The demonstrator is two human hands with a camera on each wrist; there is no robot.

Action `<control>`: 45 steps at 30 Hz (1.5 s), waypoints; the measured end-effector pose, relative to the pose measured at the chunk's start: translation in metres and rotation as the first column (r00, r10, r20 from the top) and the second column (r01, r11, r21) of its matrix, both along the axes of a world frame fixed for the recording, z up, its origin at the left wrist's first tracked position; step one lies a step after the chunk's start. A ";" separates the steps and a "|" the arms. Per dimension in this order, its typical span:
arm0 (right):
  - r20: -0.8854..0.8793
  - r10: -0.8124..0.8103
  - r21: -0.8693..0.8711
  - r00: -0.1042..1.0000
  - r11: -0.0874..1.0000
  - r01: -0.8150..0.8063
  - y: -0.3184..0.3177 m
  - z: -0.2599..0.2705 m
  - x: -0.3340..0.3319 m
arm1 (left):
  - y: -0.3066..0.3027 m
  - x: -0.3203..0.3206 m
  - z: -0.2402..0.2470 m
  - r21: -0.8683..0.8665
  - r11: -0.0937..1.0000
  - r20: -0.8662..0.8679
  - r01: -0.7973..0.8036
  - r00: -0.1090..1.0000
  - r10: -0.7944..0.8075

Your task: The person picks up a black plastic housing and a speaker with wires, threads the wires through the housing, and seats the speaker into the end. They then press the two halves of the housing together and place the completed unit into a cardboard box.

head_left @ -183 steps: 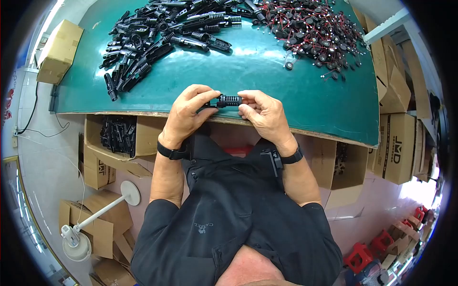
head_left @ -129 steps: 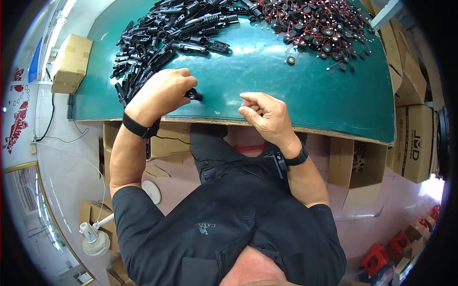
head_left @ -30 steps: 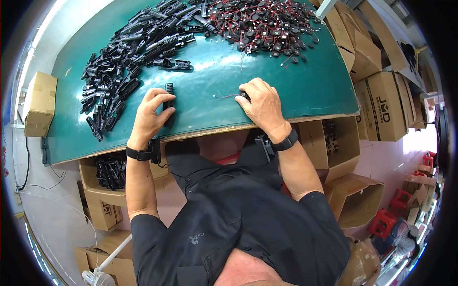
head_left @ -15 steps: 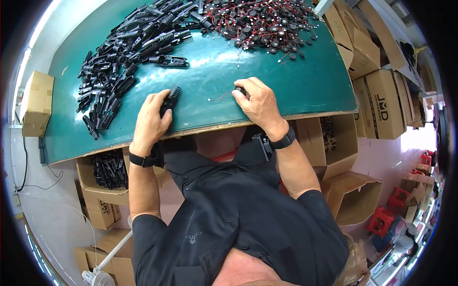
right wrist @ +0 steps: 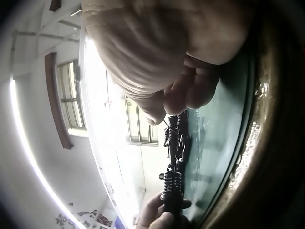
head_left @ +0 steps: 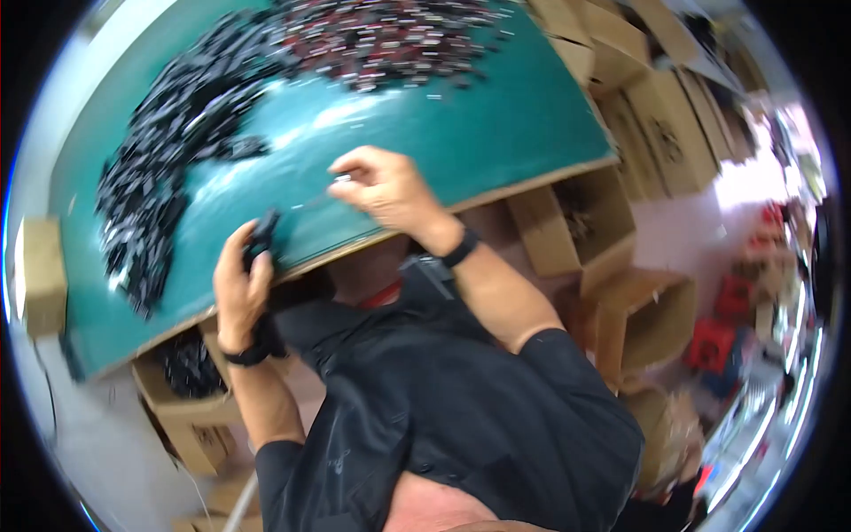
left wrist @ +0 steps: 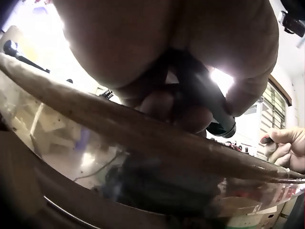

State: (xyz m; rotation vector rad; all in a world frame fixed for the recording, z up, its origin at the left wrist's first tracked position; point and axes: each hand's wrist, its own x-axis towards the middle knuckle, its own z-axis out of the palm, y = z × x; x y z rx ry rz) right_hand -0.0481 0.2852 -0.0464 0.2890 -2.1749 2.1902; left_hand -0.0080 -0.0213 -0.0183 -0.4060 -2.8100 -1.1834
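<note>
My left hand [head_left: 239,288] grips a black plastic housing with a ribbed end [head_left: 263,232] close over the table's front edge. In the right wrist view that ribbed housing [right wrist: 172,185] points up from the left fingers [right wrist: 155,212]. To its right, my right hand [head_left: 387,193] pinches a small wired disc, mostly hidden by the fingers in the head view. A dark bit of the disc [left wrist: 266,140] shows between thumb and finger in the left wrist view. A thin wire trails from the right fingertips toward the left hand. The head view is blurred.
A heap of black housings [head_left: 164,146] covers the left and back of the green table [head_left: 505,124]. Beside it lies a heap of dark discs with red wires [head_left: 381,40]. Below the table edge stand open cartons [head_left: 612,222]; a closed box [head_left: 42,275] is at the far left.
Earlier, both hands held a housing, then the left hand went left toward the heap. Over the last second the right hand has come left with the disc, closer to the housing; the head view has turned.
</note>
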 end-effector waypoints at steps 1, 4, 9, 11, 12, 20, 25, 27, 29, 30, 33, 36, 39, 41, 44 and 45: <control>0.068 0.020 -0.064 0.997 0.998 -0.016 0.002 0.006 0.000 | -0.003 -0.001 -0.005 0.037 0.999 0.008 0.002 1.000 -0.003; 0.144 0.085 -0.172 0.986 0.983 -0.059 0.003 0.010 0.002 | -0.016 -0.005 -0.022 0.112 0.994 0.044 0.003 0.999 -0.008; 0.102 0.091 -0.189 0.991 0.979 -0.071 0.003 0.004 0.003 | -0.018 -0.004 -0.031 0.208 0.978 0.049 -0.004 0.999 -0.006; 0.032 0.107 -0.148 0.994 0.984 -0.101 0.003 0.003 0.002 | -0.017 -0.004 -0.033 0.233 0.972 0.042 -0.025 0.999 0.015; 0.032 0.112 -0.150 0.993 0.983 -0.106 0.004 0.002 0.003 | -0.019 -0.002 -0.032 0.243 0.969 0.038 -0.039 0.999 0.031; 0.101 0.188 -0.279 0.977 0.948 -0.153 0.008 0.011 0.008 | -0.006 0.007 -0.022 0.216 0.975 -0.030 -0.053 0.998 0.061; 0.121 0.265 -0.456 0.957 0.871 -0.184 -0.001 0.008 0.005 | 0.002 0.009 -0.015 0.308 0.948 0.038 -0.077 0.997 0.069; 0.126 0.264 -0.424 0.956 0.886 -0.188 0.000 0.009 0.006 | 0.000 0.009 -0.014 0.278 0.959 -0.017 -0.052 0.998 0.059; 0.105 0.270 -0.423 0.957 0.883 -0.202 0.002 0.009 0.005 | 0.000 0.007 -0.012 0.215 0.976 -0.120 0.032 0.993 -0.006; 0.087 0.265 -0.422 0.960 0.883 -0.205 0.001 0.008 0.005 | 0.000 0.006 -0.010 0.210 0.978 -0.121 0.023 0.993 0.003; 0.054 0.251 -0.376 0.967 0.902 -0.213 0.002 0.008 0.006 | 0.001 0.005 -0.006 0.172 0.979 -0.161 0.109 0.984 -0.081; 0.017 0.215 -0.269 0.976 0.941 -0.203 0.006 0.013 0.006 | 0.001 0.005 -0.003 0.164 0.980 -0.140 0.111 0.986 -0.089; -0.006 0.215 -0.095 0.977 0.972 -0.215 0.010 0.018 0.006 | 0.002 0.006 -0.006 0.192 0.976 -0.101 0.101 0.991 -0.083; -0.007 0.222 -0.066 0.975 0.973 -0.222 0.011 0.023 0.006 | 0.001 0.008 -0.009 0.249 0.966 -0.045 0.070 0.997 -0.060; -0.016 0.237 -0.005 0.971 0.971 -0.237 0.012 0.027 0.005 | -0.001 0.008 -0.011 0.266 0.962 0.000 0.065 0.998 -0.067; -0.010 0.247 0.021 0.969 0.969 -0.247 0.012 0.027 0.004 | -0.002 0.008 -0.011 0.273 0.960 0.022 0.062 0.997 -0.071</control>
